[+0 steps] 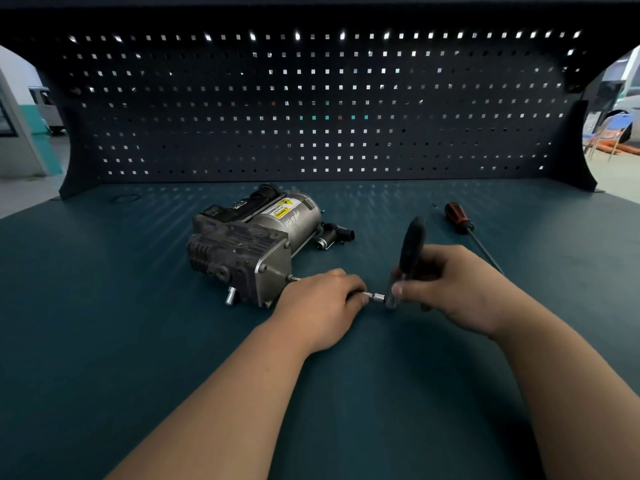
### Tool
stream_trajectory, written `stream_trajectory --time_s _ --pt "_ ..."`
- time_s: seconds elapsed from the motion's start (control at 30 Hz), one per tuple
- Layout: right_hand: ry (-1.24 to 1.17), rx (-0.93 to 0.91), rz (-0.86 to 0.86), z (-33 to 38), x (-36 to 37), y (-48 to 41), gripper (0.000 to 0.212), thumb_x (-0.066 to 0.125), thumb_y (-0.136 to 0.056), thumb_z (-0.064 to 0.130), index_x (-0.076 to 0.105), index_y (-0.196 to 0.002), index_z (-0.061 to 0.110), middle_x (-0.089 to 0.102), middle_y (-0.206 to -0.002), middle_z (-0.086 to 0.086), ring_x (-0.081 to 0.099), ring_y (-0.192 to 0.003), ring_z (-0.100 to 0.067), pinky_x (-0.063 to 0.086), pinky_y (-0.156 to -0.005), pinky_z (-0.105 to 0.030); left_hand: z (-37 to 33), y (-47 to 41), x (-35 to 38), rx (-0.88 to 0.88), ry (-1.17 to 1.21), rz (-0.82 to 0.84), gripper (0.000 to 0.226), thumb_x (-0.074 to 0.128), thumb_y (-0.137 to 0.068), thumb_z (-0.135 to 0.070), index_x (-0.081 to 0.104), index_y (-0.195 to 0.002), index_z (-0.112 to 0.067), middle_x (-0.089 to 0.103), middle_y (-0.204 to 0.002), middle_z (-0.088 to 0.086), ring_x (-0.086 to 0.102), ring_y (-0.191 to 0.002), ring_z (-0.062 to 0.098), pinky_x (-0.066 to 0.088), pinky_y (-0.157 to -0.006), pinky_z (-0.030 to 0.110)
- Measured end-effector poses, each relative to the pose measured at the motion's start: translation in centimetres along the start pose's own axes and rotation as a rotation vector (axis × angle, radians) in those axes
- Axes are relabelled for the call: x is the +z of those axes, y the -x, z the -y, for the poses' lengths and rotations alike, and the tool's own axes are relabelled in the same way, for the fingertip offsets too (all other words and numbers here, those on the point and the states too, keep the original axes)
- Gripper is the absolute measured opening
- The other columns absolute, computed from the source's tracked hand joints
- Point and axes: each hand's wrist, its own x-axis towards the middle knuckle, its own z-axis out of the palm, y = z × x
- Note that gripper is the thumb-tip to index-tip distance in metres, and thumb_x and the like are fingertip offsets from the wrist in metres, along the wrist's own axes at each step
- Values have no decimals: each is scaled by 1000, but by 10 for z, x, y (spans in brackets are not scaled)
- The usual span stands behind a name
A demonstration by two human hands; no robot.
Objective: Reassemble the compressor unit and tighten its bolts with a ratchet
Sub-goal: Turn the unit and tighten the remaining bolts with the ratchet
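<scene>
Pinching a small metal piece at the socket of the ratchet is the left hand; the right hand's grip wraps the handle. Poorly seated, the piece could drop. Beyond, the compressor rests on the desk.

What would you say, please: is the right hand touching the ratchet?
Touching. The head view shows the right hand with its fingers curled round the dark handle of the ratchet, thumb by its head.
</scene>
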Motion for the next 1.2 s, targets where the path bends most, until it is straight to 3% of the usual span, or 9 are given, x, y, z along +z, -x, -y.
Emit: stream_trajectory --time_s 0.1,0.2,0.37,0.53,0.73,0.87,1.0,1.07,1.2 --pt "60 13 100 1 2 7 16 80 -70 29 69 -81 33 70 -72 -1 64 -68 -18 54 -75 -43 0 0 1 -10 0 -15 24 40 -97 -49 56 -110 -38 55 -109 -11 56 -104 15 37 -72 30" --pt "67 13 44 0 5 4 12 78 -72 32 69 -79 29 69 -67 4 63 -65 -14 51 -78 -40 1 0 1 -26 24 -40 22 44 -95 -50 58 -107 -38 57 -106 -12 56 -103 14 40 -73 30" --pt "144 80 -157 -5 15 -9 16 61 -91 34 62 -79 23 63 -69 6 61 -66 -14 44 -61 -28 1 1 1 -28 70 -52 24 46 -93 -50 62 -106 -38 59 -104 -13 57 -99 13 43 -74 30" --pt "248 269 -103 -7 22 -20 35 49 -96 42 61 -74 17 58 -67 1 55 -65 -14 34 -54 -26 4 0 1 -30 81 -53 26 47 -92 -53 62 -105 -37 59 -103 -13 57 -99 13 46 -78 31" --pt "180 235 -119 -7 21 -20 31 55 -93 38 62 -71 19 57 -56 6 54 -55 -9 34 -51 -26 2 -1 2 -26 42 -38 27 43 -94 -54 60 -107 -39 58 -102 -12 57 -99 15 45 -76 33" --pt "84 48 -164 -3 16 -11 11 69 -85 25 65 -74 26 64 -63 24 57 -57 7 40 -54 -12 3 -1 0 -14 32 -21 27 42 -94 -54 59 -109 -40 56 -102 -12 56 -101 16 45 -78 33" --pt "130 24 -8 1 8 -1 12 78 -71 33 68 -79 34 70 -79 9 64 -67 -9 55 -70 -34 4 -1 1 -11 26 -27 26 42 -94 -54 58 -109 -39 57 -105 -12 56 -103 15 42 -76 31" --pt "181 18 31 1 6 1 17 80 -67 38 68 -78 37 69 -82 7 64 -73 -12 55 -75 -37 3 -1 2 -14 23 -44 26 43 -93 -54 58 -107 -39 58 -103 -12 57 -102 15 38 -72 29" --pt "26 82 -17 0 7 -3 13 78 -72 31 70 -79 26 70 -71 3 62 -55 -14 51 -58 -30 2 -2 1 -29 31 -52 28 44 -92 -55 60 -106 -37 59 -105 -12 56 -102 14 38 -73 28"
